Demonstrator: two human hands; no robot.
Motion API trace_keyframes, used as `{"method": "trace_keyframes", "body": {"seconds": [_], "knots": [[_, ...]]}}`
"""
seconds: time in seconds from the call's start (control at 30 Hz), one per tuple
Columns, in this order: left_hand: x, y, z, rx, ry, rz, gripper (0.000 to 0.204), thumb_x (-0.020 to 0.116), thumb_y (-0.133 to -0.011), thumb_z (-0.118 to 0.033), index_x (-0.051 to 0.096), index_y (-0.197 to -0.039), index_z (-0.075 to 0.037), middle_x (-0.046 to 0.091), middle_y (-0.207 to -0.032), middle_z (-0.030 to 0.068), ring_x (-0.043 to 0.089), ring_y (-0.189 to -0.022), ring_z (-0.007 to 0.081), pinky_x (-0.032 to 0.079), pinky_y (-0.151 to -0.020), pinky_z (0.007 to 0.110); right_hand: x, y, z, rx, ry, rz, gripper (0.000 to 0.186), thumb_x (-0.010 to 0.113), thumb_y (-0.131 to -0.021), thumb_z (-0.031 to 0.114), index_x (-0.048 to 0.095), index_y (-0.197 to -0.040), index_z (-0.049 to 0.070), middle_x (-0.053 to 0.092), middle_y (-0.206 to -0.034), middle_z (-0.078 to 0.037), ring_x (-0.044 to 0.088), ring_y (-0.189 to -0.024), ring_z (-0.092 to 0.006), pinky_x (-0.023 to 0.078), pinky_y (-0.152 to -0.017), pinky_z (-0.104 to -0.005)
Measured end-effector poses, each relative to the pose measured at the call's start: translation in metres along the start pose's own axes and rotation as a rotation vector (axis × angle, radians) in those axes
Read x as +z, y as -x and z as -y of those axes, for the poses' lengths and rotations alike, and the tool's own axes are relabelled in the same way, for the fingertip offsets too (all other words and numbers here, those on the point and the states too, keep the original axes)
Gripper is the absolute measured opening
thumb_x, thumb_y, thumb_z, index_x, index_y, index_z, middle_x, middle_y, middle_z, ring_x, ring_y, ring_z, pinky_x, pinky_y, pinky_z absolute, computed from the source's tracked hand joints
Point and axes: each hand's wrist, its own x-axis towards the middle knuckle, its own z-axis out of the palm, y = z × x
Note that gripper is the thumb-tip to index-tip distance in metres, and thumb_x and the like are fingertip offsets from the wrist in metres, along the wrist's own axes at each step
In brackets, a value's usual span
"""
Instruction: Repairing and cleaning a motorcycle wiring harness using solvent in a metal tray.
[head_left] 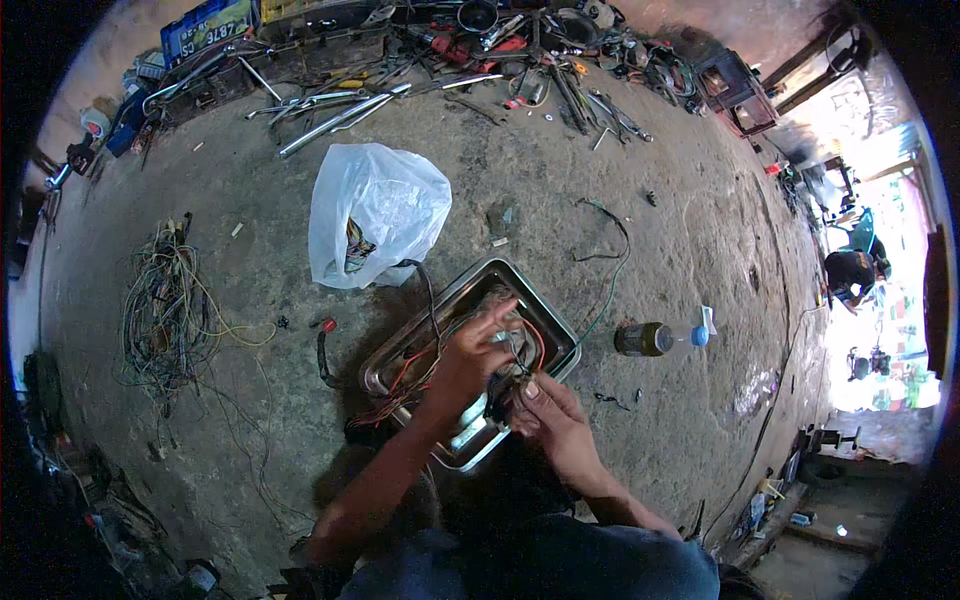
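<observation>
A metal tray (pixel 497 268) sits on the floor in front of me, with a tangle of coloured wires (pixel 405 375) in it and spilling over its left edge. My left hand (pixel 472 360) is over the tray, slightly blurred, its fingers stretched out and apart above the wires. Lower down, at the tray's right side, my right hand (pixel 553 418) pinches dark wires between thumb and fingers. The exact ends in that grip are hidden. Beyond the tray stands a white plastic bag (pixel 385 205) with more wires showing inside, and a dark cable runs from it into the tray.
A big wire bundle (pixel 165 310) lies at the left. To the right rests a bottle (pixel 645 339) of yellowish liquid with a blue cap. A green wire (pixel 615 275) curves from the tray. Tools (pixel 345 110) line the far wall; a person (pixel 853 270) is outside at right.
</observation>
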Motion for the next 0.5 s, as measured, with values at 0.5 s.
{"method": "trace_keyframes", "body": {"seconds": [0.5], "knots": [[-0.002,-0.015,-0.083,0.396,-1.368,0.355,0.043,0.063,-0.105,-0.038,0.076,-0.092,0.001,0.065,-0.102,0.0186,0.063,-0.107,0.0384,0.051,-0.098,0.046,-0.008,0.005,0.012,-0.434,1.168,-0.197,0.025,0.063,-0.107,0.023,0.057,-0.098,0.000,0.064,-0.085,-0.024,0.064,-0.077,-0.0440,0.050,-0.071,-0.0488]]}}
